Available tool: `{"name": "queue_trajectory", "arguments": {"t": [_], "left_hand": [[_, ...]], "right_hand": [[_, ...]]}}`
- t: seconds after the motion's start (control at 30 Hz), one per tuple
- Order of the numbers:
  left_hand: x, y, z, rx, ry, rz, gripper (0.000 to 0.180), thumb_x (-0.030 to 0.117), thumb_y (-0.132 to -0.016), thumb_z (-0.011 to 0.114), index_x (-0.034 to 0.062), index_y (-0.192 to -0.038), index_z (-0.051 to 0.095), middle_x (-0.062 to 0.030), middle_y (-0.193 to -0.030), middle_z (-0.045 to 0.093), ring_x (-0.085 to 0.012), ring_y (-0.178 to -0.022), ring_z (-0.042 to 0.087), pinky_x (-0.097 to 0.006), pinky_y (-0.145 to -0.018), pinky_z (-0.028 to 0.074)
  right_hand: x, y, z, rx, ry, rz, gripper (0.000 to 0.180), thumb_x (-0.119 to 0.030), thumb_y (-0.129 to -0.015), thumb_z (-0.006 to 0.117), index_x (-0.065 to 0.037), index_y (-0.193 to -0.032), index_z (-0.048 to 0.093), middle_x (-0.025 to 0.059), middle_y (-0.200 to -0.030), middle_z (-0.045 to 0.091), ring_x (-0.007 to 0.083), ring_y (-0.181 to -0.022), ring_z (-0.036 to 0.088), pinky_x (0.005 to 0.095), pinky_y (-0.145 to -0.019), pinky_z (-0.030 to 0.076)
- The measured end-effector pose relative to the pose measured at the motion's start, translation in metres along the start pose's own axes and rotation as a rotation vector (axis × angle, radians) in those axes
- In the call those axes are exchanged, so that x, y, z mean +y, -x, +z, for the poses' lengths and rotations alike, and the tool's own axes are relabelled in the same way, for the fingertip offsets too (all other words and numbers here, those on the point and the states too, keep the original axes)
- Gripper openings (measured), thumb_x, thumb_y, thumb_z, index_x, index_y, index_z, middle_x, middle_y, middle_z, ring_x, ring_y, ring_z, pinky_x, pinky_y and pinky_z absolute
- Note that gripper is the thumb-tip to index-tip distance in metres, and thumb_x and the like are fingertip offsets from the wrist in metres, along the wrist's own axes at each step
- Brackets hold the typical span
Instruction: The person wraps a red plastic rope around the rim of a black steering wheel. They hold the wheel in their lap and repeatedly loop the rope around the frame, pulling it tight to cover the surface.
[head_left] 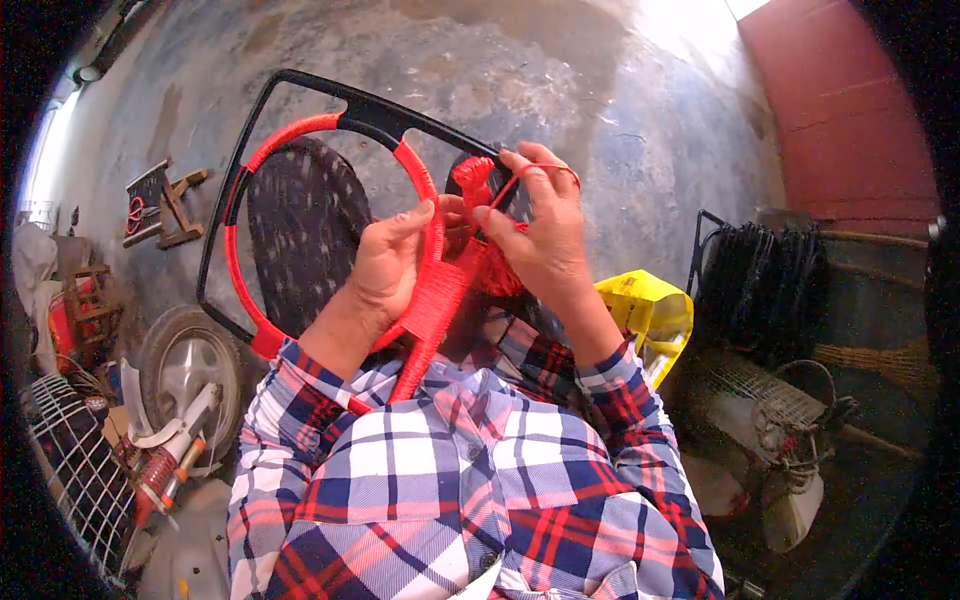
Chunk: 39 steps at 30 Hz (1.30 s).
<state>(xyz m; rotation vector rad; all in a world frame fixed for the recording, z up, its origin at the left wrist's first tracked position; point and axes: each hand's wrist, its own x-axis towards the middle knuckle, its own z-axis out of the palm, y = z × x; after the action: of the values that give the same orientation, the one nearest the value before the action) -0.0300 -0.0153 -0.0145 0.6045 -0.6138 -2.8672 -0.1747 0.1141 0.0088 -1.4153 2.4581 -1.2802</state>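
A black rectangular frame (430, 121) with rounded corners lies tilted across my lap. Inside it is a ring (238, 265) wound mostly in red cord, with some black stretches. My left hand (385, 265) closes around the ring's right side, thumb on top. Just below that hand, a wide red-wrapped band (432, 300) runs down toward my shirt. My right hand (550, 230) pinches red cord (507, 188), and a strand loops around its fingers. Between the hands sits a bundle of red cord (472, 176); more red cord hangs beneath, partly hidden by my right hand.
A yellow bag (652, 305) stands by my right forearm. Farther right are a stack of black frames (765, 285) and a wire basket (740, 390). To the left lie a wheel (165, 365), a white wire grid (75, 470) and a small wooden stool (178, 205).
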Motion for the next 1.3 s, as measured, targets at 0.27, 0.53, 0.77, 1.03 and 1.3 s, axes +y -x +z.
{"name": "queue_trajectory", "arguments": {"t": [0.27, 0.53, 0.77, 1.03, 1.3], "left_hand": [[0.002, 0.000, 0.004, 0.025, -0.066, 0.131, 0.040, 0.028, -0.094, 0.053, -0.0005, -0.121, 0.059, -0.0122, -0.117, 0.065, -0.0251, -0.111, 0.059, -0.041, -0.101, 0.043], [-0.005, -0.006, -0.019, 0.085, -0.140, 0.014, 0.036, 0.027, -0.093, 0.056, -0.0010, -0.115, 0.063, -0.0116, -0.109, 0.066, -0.0239, -0.103, 0.062, -0.038, -0.090, 0.051], [-0.004, -0.004, -0.007, 0.146, -0.028, -0.110, 0.024, 0.017, -0.092, 0.059, -0.0014, -0.107, 0.066, -0.0126, -0.100, 0.068, -0.0230, -0.094, 0.066, -0.035, -0.082, 0.056], [-0.002, -0.004, 0.002, 0.163, -0.184, -0.245, 0.028, 0.023, -0.096, 0.059, -0.0012, -0.109, 0.063, -0.0141, -0.091, 0.069, -0.0231, -0.074, 0.069, -0.034, -0.064, 0.059], [-0.005, -0.004, 0.003, 0.156, -0.386, -0.287, 0.027, 0.024, -0.096, 0.062, -0.0014, -0.103, 0.058, -0.0142, -0.084, 0.068, -0.0213, -0.065, 0.069, -0.031, -0.056, 0.059]], "right_hand": [[-0.001, -0.008, 0.023, 0.107, -0.278, -0.066, 0.036, -0.020, -0.077, 0.079, -0.003, -0.105, 0.062, 0.0136, -0.124, 0.057, 0.0280, -0.117, 0.053, 0.0398, -0.102, 0.042], [0.023, 0.005, -0.049, -0.202, -0.366, 0.192, 0.017, -0.017, -0.074, 0.067, -0.003, -0.083, 0.060, 0.0109, -0.069, 0.063, 0.0227, -0.065, 0.064, 0.0343, -0.063, 0.049], [0.073, 0.062, -0.094, -0.497, -0.378, 0.473, 0.027, -0.026, -0.068, 0.066, -0.003, -0.079, 0.060, 0.0075, -0.068, 0.060, 0.0227, -0.065, 0.060, 0.0363, -0.061, 0.048], [0.139, 0.086, -0.133, 0.555, -1.480, 0.753, 0.011, -0.017, -0.087, 0.059, -0.009, -0.085, 0.052, -0.0001, -0.060, 0.045, 0.0156, -0.054, 0.046, 0.0310, -0.058, 0.044], [0.046, 0.063, -0.044, -0.255, -0.891, 0.609, 0.029, -0.014, -0.083, 0.066, 0.001, -0.108, 0.067, -0.0017, -0.079, 0.063, 0.0106, -0.063, 0.057, 0.0250, -0.057, 0.045]]}}
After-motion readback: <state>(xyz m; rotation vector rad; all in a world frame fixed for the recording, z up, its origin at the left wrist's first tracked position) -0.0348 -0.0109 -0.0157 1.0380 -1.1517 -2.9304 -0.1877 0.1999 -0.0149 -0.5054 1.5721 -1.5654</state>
